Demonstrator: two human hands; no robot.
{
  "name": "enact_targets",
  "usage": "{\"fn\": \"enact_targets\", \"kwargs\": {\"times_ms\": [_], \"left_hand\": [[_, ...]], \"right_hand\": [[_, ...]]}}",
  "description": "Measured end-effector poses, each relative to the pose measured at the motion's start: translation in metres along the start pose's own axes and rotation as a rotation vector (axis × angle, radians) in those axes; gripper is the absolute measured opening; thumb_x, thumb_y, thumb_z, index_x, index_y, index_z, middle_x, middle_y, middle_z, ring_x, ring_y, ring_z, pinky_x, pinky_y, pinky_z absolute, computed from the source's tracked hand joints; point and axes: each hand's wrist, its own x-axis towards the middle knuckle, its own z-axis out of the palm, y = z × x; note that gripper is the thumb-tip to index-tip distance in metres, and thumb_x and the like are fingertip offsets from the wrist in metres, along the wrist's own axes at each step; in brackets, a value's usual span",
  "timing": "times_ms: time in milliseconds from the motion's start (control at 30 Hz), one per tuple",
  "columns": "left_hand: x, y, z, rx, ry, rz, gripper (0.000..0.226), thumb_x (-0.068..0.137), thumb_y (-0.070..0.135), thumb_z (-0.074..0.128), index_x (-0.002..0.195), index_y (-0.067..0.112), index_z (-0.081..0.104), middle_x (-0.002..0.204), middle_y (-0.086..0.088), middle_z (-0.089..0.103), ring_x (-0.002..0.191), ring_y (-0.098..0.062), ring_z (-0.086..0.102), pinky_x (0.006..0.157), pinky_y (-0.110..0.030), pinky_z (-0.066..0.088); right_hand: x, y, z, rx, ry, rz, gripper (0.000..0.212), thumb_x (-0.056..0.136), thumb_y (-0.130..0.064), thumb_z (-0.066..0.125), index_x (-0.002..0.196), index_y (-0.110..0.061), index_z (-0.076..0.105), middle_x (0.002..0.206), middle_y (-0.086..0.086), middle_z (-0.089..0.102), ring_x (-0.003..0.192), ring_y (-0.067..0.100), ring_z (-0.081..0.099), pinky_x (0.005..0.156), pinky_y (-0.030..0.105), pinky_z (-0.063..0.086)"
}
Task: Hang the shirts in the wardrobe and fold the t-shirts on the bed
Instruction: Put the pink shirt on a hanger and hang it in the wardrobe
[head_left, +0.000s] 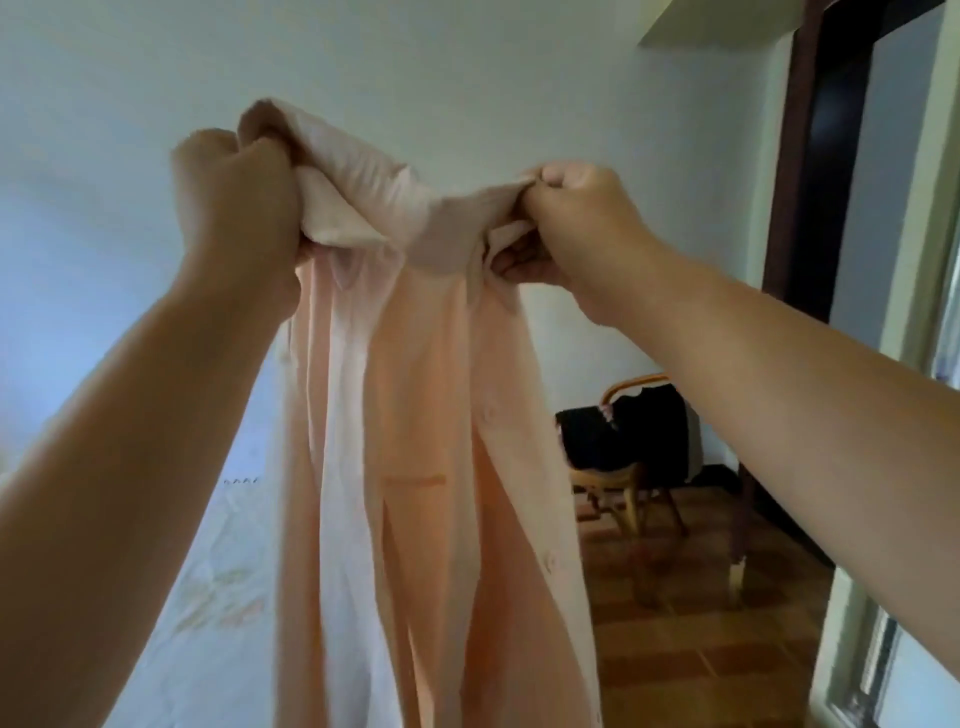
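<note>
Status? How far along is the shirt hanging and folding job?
Done: nothing visible; no hung shirts or folded t-shirts in view. In hand: left hand and right hand grip the peach shirt at its collar, held up beside the bed. Left: this shirt needs a hanger (none in view) and the wardrobe; dark clothes on the chair may also be waiting.
</note>
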Motion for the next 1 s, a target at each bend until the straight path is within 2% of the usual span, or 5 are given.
{"fn": "enact_targets", "kwargs": {"times_ms": [167, 300, 633, 733, 1000], "left_hand": [[-0.043, -0.072, -0.039, 0.274, -0.024, -0.076, 0.040, 0.089, 0.017, 0.052, 0.052, 0.015, 0.038, 0.054, 0.000, 0.037, 0.052, -0.014, 0.038, 0.054, -0.031, 0.028], [-0.088, -0.118, -0.057, 0.450, -0.166, -0.181, 0.028, 0.093, 0.019, 0.048, 0.074, 0.000, 0.057, 0.065, -0.008, 0.050, 0.063, -0.018, 0.047, 0.059, -0.033, 0.036], [-0.202, -0.214, -0.137, 0.714, -0.397, -0.553, 0.026, 0.094, 0.013, 0.044, 0.082, -0.005, 0.060, 0.077, -0.015, 0.061, 0.072, -0.026, 0.056, 0.066, -0.036, 0.043], [-0.230, -0.235, -0.151, 0.729, -0.412, -0.643, 0.027, 0.094, 0.010, 0.043, 0.082, -0.007, 0.060, 0.071, -0.011, 0.058, 0.067, -0.020, 0.051, 0.060, -0.030, 0.038], [-0.297, -0.269, -0.178, 0.870, -0.504, -0.755, 0.018, 0.094, 0.012, 0.045, 0.081, 0.011, 0.058, 0.072, 0.007, 0.056, 0.069, -0.013, 0.053, 0.055, -0.015, 0.034]], "right_hand": [[-0.050, 0.070, 0.050, 0.023, -0.315, 0.259, 0.033, 0.089, 0.007, 0.033, 0.076, -0.009, 0.058, 0.044, 0.002, 0.058, 0.039, 0.012, 0.057, 0.044, 0.022, 0.052], [-0.091, 0.125, 0.076, -0.046, -0.402, 0.378, 0.034, 0.088, 0.007, 0.035, 0.072, -0.012, 0.059, 0.047, 0.001, 0.057, 0.040, 0.014, 0.056, 0.045, 0.025, 0.052], [-0.213, 0.254, 0.089, -0.160, -0.727, 0.740, 0.030, 0.089, 0.002, 0.036, 0.087, -0.019, 0.058, 0.074, 0.008, 0.064, 0.061, 0.020, 0.062, 0.059, 0.027, 0.044], [-0.240, 0.281, 0.082, -0.158, -0.850, 0.837, 0.026, 0.090, -0.003, 0.041, 0.096, -0.023, 0.057, 0.106, 0.004, 0.059, 0.067, 0.016, 0.066, 0.063, 0.026, 0.043], [-0.297, 0.325, 0.048, -0.200, -0.675, 1.081, 0.038, 0.090, -0.003, 0.055, 0.127, -0.010, 0.054, 0.110, 0.009, 0.062, 0.086, 0.006, 0.060, 0.063, 0.014, 0.050]]}}
